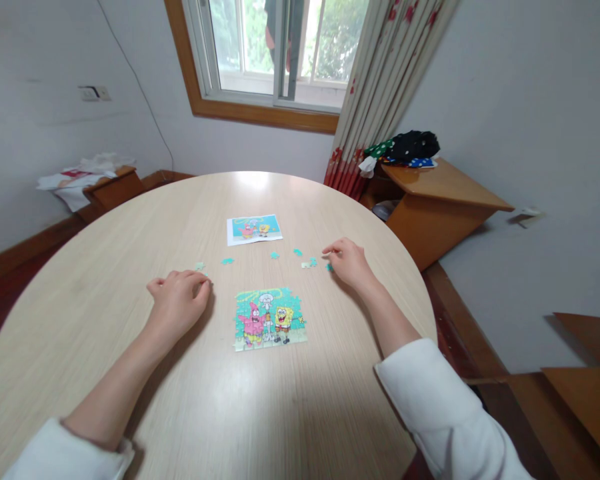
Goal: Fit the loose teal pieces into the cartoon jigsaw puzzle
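Note:
A mostly assembled jigsaw puzzle (271, 320) with pink, yellow and grey-blue cartoon figures lies flat on the table in front of me. Its upper right edge is uneven. My left hand (180, 299) rests to its upper left, fingers curled and the thumb near the fingertips; whatever they may hold is hidden. A pale green puzzle piece (200, 265) lies just beyond that hand. Up and to the right, my right hand (347, 262) hovers with its fingers reaching left and apart. Near its fingertips are a teal piece (329, 267) and a pale piece (306, 265).
More loose teal pieces, such as this piece (227, 261) and this piece (275, 255), are scattered beyond the puzzle. Behind them lies a printed reference picture (255, 229). The round wooden table (130, 233) faces a window; a wooden cabinet (445, 187) with cloths stands right.

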### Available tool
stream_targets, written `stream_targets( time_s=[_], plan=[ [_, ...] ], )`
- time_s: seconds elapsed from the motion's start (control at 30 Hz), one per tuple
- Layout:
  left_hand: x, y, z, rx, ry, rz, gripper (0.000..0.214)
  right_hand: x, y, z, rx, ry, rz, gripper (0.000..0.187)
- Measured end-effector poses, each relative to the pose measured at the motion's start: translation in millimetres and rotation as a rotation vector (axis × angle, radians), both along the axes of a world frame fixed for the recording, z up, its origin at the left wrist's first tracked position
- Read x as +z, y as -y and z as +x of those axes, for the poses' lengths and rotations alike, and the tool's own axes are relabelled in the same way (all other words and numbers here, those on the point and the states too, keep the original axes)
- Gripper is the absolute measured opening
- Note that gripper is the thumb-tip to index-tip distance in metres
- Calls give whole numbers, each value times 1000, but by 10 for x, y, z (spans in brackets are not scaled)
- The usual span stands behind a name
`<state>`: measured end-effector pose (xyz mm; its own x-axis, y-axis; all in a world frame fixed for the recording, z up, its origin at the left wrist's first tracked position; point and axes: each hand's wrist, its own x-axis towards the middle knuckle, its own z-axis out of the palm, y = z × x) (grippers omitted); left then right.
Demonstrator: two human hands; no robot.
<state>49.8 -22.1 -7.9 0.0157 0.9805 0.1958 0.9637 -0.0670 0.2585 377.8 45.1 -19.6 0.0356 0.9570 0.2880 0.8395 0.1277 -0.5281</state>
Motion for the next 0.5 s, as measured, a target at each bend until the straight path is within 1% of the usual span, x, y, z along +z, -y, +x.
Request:
stream_targets(
  time_s=[0.17, 0.33, 0.43, 0.5],
  plan=[
    [-10, 4, 4, -6, 9, 19, 34, -31, -9, 5, 59, 50, -20, 33],
    [-11, 4, 10, 2, 10, 3, 34, -36, 19, -26, 147, 90, -30, 29],
    [-20, 0, 8, 1, 11, 5, 33, -17, 44, -46, 163, 129, -73, 31],
    [-29, -3, 5, -6, 8, 12, 33, -6, 59, -56, 170, 143, -89, 28]
  ],
)
